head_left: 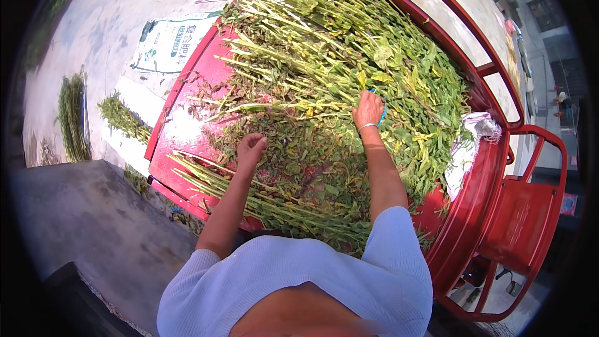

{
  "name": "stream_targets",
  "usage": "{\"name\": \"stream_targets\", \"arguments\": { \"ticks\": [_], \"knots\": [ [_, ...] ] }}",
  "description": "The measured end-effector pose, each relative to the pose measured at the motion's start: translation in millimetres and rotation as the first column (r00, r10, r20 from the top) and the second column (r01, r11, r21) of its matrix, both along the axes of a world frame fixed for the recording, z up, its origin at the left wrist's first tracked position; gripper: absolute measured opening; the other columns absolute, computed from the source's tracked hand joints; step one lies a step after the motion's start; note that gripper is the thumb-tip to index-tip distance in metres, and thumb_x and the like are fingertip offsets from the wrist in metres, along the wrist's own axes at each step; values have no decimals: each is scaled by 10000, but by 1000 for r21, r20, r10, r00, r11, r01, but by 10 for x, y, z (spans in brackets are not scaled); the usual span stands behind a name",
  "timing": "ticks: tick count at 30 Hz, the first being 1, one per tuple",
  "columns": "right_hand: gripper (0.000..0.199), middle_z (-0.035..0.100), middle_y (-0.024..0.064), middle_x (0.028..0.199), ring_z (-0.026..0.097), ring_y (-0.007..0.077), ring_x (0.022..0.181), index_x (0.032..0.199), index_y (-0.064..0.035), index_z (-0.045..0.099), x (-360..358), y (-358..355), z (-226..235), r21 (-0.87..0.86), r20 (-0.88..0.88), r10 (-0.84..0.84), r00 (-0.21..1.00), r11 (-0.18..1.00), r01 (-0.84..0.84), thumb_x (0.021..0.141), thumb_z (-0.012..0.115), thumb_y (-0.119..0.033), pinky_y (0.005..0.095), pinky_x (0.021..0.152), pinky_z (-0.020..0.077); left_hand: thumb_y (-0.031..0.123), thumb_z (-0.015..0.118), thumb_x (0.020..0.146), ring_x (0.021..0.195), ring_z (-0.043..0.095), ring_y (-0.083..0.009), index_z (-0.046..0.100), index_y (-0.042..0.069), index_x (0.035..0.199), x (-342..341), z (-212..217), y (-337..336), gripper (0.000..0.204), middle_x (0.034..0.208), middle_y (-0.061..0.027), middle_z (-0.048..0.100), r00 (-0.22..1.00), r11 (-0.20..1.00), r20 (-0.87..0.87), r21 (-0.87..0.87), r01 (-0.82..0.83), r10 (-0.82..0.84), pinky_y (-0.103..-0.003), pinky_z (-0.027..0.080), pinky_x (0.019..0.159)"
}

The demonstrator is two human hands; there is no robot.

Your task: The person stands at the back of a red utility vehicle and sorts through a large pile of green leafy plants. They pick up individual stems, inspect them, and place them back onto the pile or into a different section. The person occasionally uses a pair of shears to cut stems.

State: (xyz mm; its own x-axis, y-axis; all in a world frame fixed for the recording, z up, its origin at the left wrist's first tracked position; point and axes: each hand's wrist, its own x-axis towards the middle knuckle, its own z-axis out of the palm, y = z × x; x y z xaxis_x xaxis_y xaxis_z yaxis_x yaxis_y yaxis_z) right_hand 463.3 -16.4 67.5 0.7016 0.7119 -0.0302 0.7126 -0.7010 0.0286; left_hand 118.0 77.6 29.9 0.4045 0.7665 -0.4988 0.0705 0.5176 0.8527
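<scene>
Cut leafy green stalks (312,43) lie in a thick layer across the red cargo bed (178,109), their bare ends mostly to the left. My right hand (369,111), with a bracelet at the wrist, rests on the leafy part of the pile. Its fingers are closed, and a blue strip (383,116) shows beside the palm and at the fingertips. My left hand (251,148) is above dry, brownish leaves (281,143), fingers curled in with nothing visible in them. Closer to me lies a separate row of stalks (274,209) along the bed's near side.
Red rails (449,9) border the bed's far right side, with a red seat frame (521,218) at right. A white sack (477,143) lies at the bed's right end. On the ground at left are a printed white sack (171,43) and an upright stalk bundle (73,118).
</scene>
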Motion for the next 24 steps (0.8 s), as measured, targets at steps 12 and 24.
{"name": "stream_targets", "arguments": {
  "ticks": [12,24],
  "knots": [
    [706,379,169,1311,525,337,1000,1227,-211,468,-766,-607,219,-128,-162,265,951,949,-287,603,781,-317,414,764,508,474,564,846,992,518,-171,500,141,924,960,236,566,348,955,10,572,891,733,235,-665,-143,388,-482,310,940],
    [890,454,92,1240,464,282,1115,1308,-147,304,444,928,473,-78,-28,127,991,989,-129,595,812,-303,486,836,402,139,577,867,957,552,-207,507,77,1064,441,612,96,219,898,-46,572,674,883,679,-463,83,293,-415,451,868]
  ]
}}
